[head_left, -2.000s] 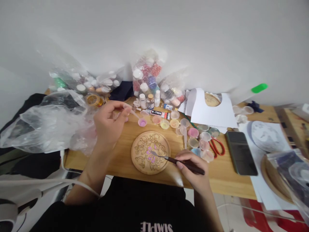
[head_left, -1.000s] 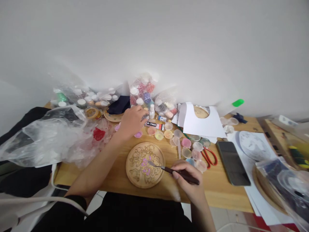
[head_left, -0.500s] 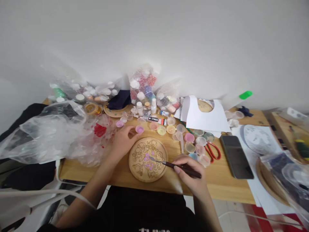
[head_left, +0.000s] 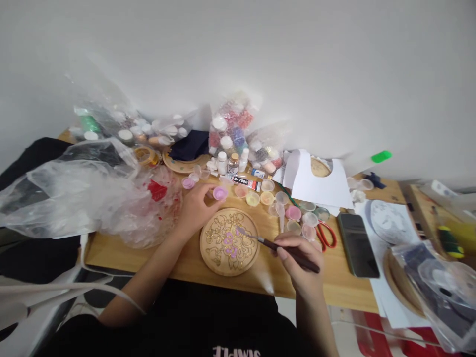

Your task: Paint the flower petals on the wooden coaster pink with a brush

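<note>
My right hand (head_left: 299, 255) grips the dark wooden handle of a small palette knife (head_left: 282, 249). The knife's metal blade lies over a round wooden plaque (head_left: 208, 255), near the upper middle of its gold-outlined flower pattern. Some petals (head_left: 231, 245) at the centre are filled with purple. Beyond the plaque, my left hand (head_left: 199, 206) has thumb and forefinger closed on the side of a small cup of purple material (head_left: 220, 193). Another small purple cup (head_left: 188, 183) stands just behind that hand.
Several small cups of coloured material, such as a pink one (head_left: 293, 213), stand right of the plaque near red-handled scissors (head_left: 327, 235) and a phone (head_left: 359, 245). A glue tube (head_left: 245, 182) and bottles (head_left: 233, 162) are behind. Crumpled plastic bags (head_left: 85, 193) cover the left side.
The palette knife's blade has shifted up and right across the plaque, from the purple petals towards the upper pattern. My left fingers have closed in on the purple cup. The view has moved slightly.
</note>
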### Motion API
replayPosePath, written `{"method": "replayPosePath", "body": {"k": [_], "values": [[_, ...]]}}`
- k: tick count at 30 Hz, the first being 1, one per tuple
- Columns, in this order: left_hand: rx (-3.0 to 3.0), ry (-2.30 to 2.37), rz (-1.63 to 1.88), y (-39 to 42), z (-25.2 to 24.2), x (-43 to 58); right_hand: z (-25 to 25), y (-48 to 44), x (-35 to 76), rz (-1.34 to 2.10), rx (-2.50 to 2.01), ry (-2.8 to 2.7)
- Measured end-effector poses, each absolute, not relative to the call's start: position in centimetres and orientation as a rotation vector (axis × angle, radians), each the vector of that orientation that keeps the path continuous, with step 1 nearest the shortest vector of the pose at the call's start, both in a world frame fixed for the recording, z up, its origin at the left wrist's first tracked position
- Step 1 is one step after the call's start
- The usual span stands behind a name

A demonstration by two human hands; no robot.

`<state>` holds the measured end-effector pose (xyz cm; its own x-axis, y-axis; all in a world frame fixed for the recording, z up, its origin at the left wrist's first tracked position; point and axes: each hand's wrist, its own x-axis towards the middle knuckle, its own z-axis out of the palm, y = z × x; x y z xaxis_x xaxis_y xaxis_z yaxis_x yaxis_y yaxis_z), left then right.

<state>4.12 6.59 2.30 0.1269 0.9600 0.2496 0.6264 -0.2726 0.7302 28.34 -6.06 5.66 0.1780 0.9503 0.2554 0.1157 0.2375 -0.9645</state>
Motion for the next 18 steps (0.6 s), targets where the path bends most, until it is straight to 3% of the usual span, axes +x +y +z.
{"method": "replayPosePath", "body": {"k": [9,18], "values": [[2.488,1.104,1.461,3.8,8.4,4.6,12.1,-3.6,25.7,0.508,-1.093,-1.440],[2.562,1.118,1.677,3.4,9.3,4.3,15.5,-3.0,23.1,0.195,-1.207,-1.664]]}}
